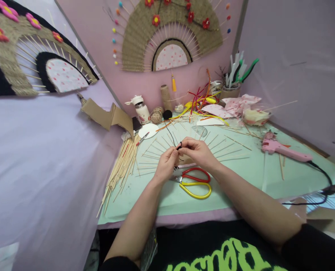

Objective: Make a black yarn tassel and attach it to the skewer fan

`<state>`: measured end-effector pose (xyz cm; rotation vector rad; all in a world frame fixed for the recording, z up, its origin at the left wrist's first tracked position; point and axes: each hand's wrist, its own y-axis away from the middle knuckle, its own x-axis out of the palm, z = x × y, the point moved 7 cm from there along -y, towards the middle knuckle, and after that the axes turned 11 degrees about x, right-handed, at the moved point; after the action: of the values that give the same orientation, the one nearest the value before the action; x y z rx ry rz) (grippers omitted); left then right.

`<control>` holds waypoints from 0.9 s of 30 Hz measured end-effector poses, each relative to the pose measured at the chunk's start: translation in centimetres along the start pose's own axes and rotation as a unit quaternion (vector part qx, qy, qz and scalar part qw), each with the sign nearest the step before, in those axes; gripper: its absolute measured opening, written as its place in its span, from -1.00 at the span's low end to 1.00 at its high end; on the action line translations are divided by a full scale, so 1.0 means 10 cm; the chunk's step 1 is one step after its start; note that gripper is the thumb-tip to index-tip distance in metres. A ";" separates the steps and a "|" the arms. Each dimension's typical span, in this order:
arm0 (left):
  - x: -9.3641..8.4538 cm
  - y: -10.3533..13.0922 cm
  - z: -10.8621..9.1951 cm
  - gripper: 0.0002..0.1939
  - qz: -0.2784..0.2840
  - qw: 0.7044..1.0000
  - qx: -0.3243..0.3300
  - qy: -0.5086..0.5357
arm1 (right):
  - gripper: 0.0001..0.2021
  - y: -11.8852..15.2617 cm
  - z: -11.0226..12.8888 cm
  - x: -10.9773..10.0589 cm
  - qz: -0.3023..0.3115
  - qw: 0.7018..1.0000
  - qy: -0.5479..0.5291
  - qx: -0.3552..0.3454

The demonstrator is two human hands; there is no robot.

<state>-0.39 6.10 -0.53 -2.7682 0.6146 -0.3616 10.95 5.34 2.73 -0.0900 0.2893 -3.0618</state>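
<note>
My left hand (pixel 166 164) and my right hand (pixel 197 151) meet over the middle of the table, both with fingers pinched on black yarn (pixel 180 146). A small loop of it shows between the fingertips. From there, the strand runs up and back toward a black yarn ball (pixel 168 114). Thin wooden sticks (pixel 232 149) fan out on the table around and beyond my hands. Beneath my right hand a brown piece (pixel 186 160) shows in part; my hands hide the rest. Scissors (pixel 181 180) with red and yellow handles lie just in front of my hands.
Loose sticks (pixel 121 165) are piled at the left, near a pen (pixel 142 138) and white disc (pixel 153 130). A pink glue gun (pixel 286 150) with a black cord lies right. Behind stand a bottle (pixel 142 111) and twine (pixel 165 97). Finished fans (pixel 136 45) hang above.
</note>
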 end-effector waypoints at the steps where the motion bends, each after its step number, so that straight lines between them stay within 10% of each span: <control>1: 0.00 0.00 0.00 -0.56 0.000 1.000 -0.006 0.004 | -0.88 0.00 0.00 0.01 0.008 1.000 -0.006 0.006; 11: 0.12 0.03 -0.09 -0.61 0.051 0.975 -0.064 0.208 | -0.81 -0.01 -0.07 0.05 0.053 0.997 -0.036 0.037; 27: 0.08 0.08 0.03 -0.52 0.012 0.977 -0.105 0.183 | -0.91 0.10 0.13 0.10 0.063 0.997 0.007 -0.039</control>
<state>0.11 5.08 -0.89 -2.9116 0.8124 -0.8617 10.05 4.08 3.88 -0.0516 0.3981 -2.9283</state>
